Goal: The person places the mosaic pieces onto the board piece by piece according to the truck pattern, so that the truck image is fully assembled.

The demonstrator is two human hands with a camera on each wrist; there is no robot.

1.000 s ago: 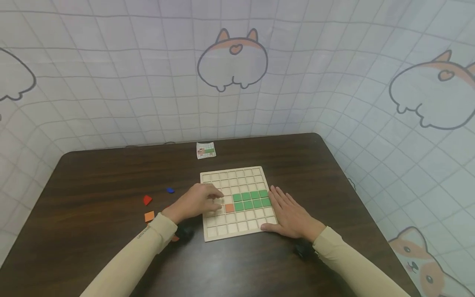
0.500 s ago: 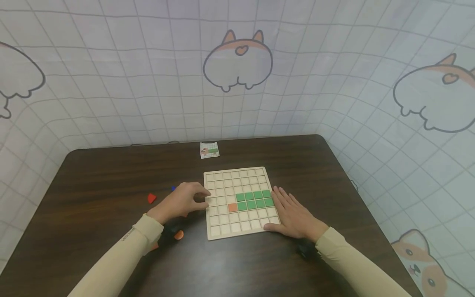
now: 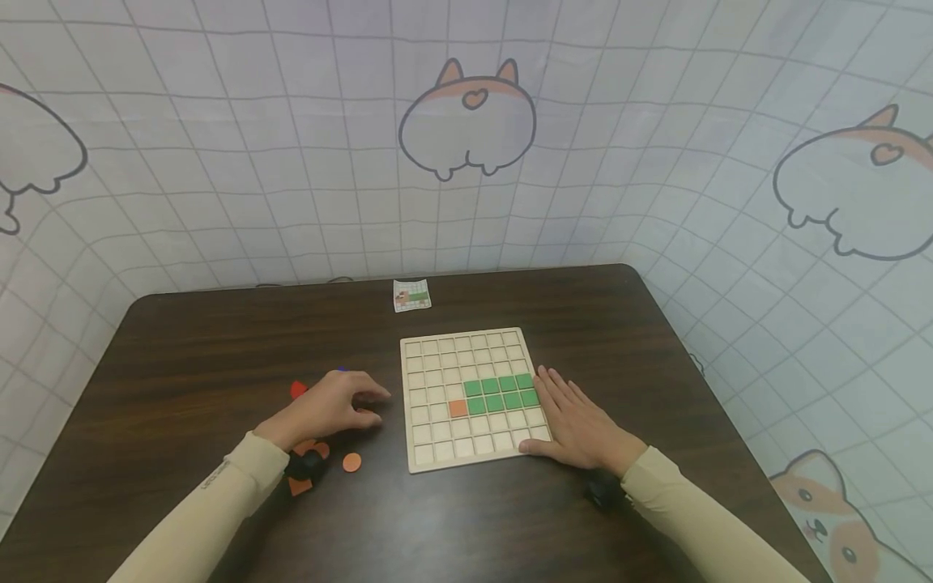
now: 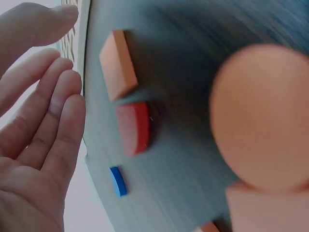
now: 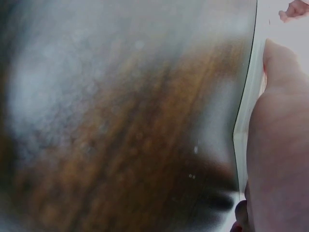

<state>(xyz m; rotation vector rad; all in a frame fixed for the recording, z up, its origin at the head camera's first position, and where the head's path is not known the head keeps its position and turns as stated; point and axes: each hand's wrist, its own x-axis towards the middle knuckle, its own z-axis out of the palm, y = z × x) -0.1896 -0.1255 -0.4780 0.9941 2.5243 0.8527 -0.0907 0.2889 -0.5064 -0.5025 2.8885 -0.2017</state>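
Note:
My left hand (image 3: 331,405) hovers left of the pale wooden grid board (image 3: 463,448), fingers loosely bent and nothing between them. Loose pieces lie around and under it: a red piece (image 4: 133,128), an orange block (image 4: 118,65) and a small blue piece (image 4: 118,181), all in the left wrist view. An orange disc (image 3: 352,462) lies nearer the front. Flat along the board's right edge rests my right hand (image 3: 579,421), fingers straight. Two rows of green square tiles (image 3: 492,402) sit in the grid, with an orange square tile (image 3: 457,409) at the left end of the lower row.
Behind the board, a small picture card (image 3: 411,295) lies on the dark wooden table (image 3: 219,348). More orange pieces (image 3: 300,487) are partly hidden by the black wrist camera (image 3: 309,465). A white grid-patterned curtain (image 3: 291,162) surrounds the table's back and sides.
My left hand has withdrawn from over the board leftward to the loose pieces, uncovering the grid's left cells and the orange disc. The right hand keeps its place at the board's edge.

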